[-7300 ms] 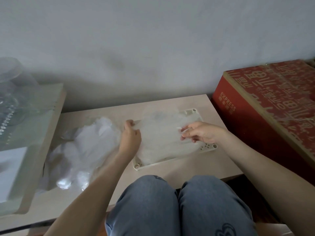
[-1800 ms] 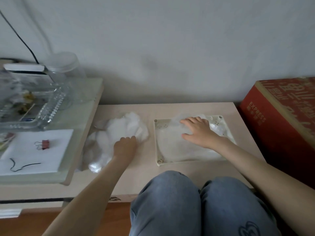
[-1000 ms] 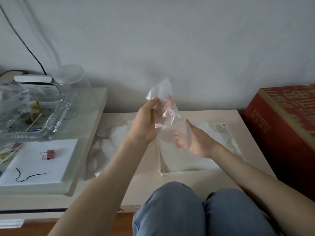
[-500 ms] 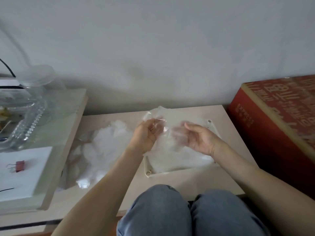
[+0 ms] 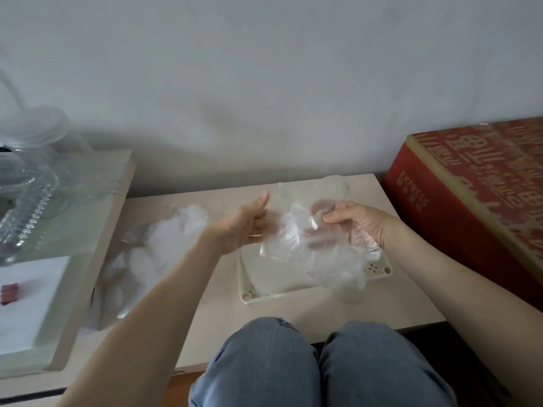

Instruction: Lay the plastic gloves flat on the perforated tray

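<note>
Aloft, glove (image 5: 311, 242) slants, cuff upper-left.

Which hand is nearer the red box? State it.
Right. The right hand pinches the clear glove just left of the red box; the left hand grips the glove's other edge, farther left, toward the glove pile.

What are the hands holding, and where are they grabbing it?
A clear plastic glove, held over the tray: the left hand grips its left edge, the right hand pinches its right side.
</note>
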A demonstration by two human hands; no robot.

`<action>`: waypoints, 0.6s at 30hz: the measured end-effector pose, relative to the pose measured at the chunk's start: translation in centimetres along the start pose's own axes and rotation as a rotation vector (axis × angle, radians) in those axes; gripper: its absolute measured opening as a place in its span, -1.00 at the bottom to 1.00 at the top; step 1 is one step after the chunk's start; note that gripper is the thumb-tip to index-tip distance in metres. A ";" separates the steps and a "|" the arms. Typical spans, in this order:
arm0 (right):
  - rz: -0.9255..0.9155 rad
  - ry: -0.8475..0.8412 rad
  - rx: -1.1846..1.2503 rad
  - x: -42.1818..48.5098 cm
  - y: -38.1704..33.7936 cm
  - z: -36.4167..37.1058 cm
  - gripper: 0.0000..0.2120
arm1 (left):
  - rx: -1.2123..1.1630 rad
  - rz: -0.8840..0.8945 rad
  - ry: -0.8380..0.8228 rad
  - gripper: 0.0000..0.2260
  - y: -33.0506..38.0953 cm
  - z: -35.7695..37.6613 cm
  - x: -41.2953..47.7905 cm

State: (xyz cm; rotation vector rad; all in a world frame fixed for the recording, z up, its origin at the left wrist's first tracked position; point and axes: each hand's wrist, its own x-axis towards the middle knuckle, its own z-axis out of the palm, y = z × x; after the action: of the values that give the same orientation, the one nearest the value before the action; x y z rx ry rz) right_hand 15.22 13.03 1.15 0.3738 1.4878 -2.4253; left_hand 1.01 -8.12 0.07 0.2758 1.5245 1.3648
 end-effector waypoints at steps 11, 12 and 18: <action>0.219 0.224 -0.178 -0.3 0.5 -2.7 -0.92 | 0.087 0.067 0.259 -0.87 -2.6 1.6 0.4; 0.229 0.238 -0.197 -0.5 0.5 -3.1 -0.93 | 0.094 0.060 0.277 -0.87 -3.1 1.4 0.5; 0.289 0.234 -0.194 -1.3 1.2 -3.7 -0.57 | -0.005 0.042 0.331 -0.88 -4.8 2.0 0.7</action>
State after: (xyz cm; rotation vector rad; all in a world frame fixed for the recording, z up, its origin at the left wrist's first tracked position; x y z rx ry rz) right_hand 17.10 15.99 -0.98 0.7917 1.6170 -2.0491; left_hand 4.34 -7.93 -3.96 0.0804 1.7942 1.5021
